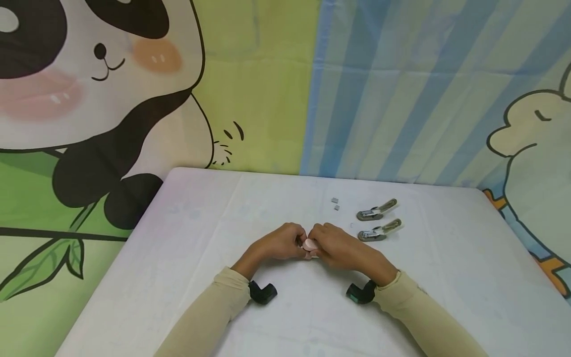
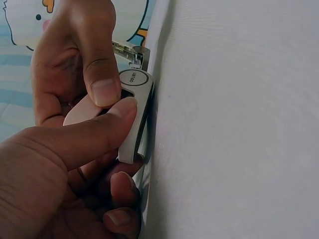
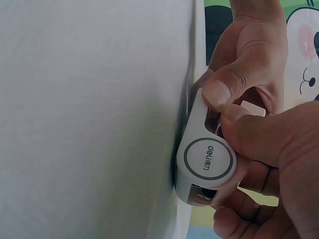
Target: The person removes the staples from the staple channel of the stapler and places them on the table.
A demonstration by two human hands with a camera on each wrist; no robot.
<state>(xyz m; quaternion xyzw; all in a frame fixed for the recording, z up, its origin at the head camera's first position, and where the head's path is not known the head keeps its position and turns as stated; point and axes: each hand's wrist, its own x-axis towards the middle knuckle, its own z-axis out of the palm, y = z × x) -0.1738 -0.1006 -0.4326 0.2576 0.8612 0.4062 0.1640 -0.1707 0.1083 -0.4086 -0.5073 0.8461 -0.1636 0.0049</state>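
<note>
Both hands hold a small white-and-pink stapler (image 3: 208, 158) low over the white table, with a round badge on its side. In the left wrist view the stapler (image 2: 133, 99) has its pink part angled away from the white body. The left hand (image 1: 283, 242) grips one end, its thumb pressed on the side near the gap. Gripping the other end, the right hand (image 1: 341, 248) has its thumb close to the left thumb. Fingers cover much of the stapler, so its inside is mostly hidden.
Two grey staplers, a rear one (image 1: 376, 210) and a front one (image 1: 379, 231), lie with raised arms right of the hands. Two small grey staple strips (image 1: 335, 200) lie behind. The table (image 1: 178, 277) meets a printed cloth backdrop (image 1: 258, 99) at its far edge.
</note>
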